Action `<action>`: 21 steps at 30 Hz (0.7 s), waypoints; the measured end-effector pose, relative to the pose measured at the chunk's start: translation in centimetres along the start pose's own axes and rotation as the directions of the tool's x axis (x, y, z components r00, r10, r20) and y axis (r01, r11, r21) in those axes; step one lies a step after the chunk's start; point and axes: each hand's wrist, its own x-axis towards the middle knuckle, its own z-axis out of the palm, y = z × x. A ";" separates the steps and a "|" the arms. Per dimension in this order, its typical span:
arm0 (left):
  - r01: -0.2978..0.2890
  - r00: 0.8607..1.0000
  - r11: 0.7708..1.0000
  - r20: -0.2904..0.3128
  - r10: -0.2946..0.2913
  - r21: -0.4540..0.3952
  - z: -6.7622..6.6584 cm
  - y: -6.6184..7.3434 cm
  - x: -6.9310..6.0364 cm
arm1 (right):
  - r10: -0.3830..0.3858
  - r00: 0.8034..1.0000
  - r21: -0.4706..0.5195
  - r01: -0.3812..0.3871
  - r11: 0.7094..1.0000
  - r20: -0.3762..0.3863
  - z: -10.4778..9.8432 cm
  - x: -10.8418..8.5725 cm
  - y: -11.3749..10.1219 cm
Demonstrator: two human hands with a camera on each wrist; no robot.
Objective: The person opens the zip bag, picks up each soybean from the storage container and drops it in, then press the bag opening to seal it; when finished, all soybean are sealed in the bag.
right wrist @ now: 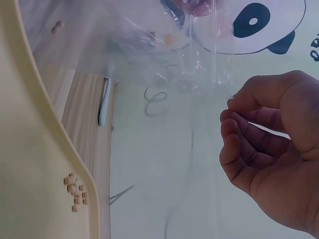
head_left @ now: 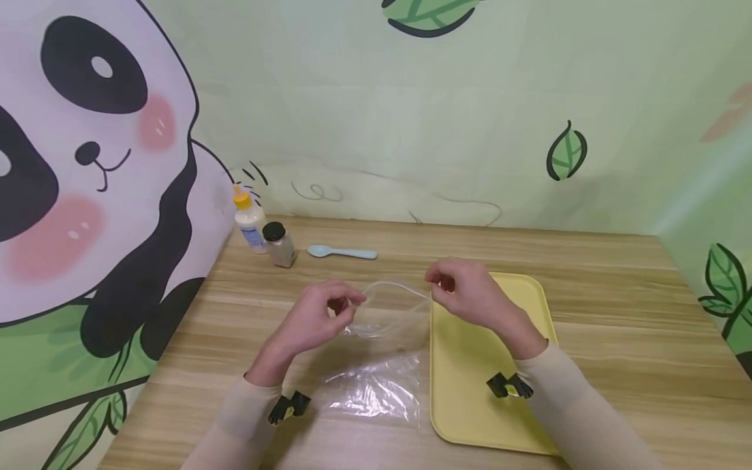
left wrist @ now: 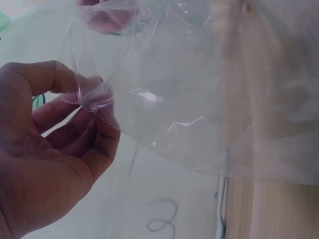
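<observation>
A clear plastic bag is held up by its top edge between the two hands, its mouth partly apart. The left hand pinches one top corner between thumb and fingers; the left wrist view shows the film gathered at those fingertips. At the other corner, the right hand pinches the edge over the tray's left side, and in the right wrist view its thumb and forefinger meet at the bag's edge. A couple of small tan balls show through the film.
A yellow tray lies beneath the right forearm; several tan balls sit in its corner. Along the back are a yellow-capped bottle, a black-lidded jar and a light blue spoon, before the painted wall.
</observation>
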 end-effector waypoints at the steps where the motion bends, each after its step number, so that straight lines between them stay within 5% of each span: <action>1: -0.002 1.000 1.000 0.002 0.002 0.000 0.0 0.0 0.0 | -0.002 1.000 0.000 0.002 1.000 0.000 0.0 0.0 -0.1; 21: 0.013 1.000 1.000 0.011 -0.014 0.008 0.2 0.2 0.1 | -0.151 0.986 0.070 0.156 0.985 -0.071 0.6 0.6 -1.4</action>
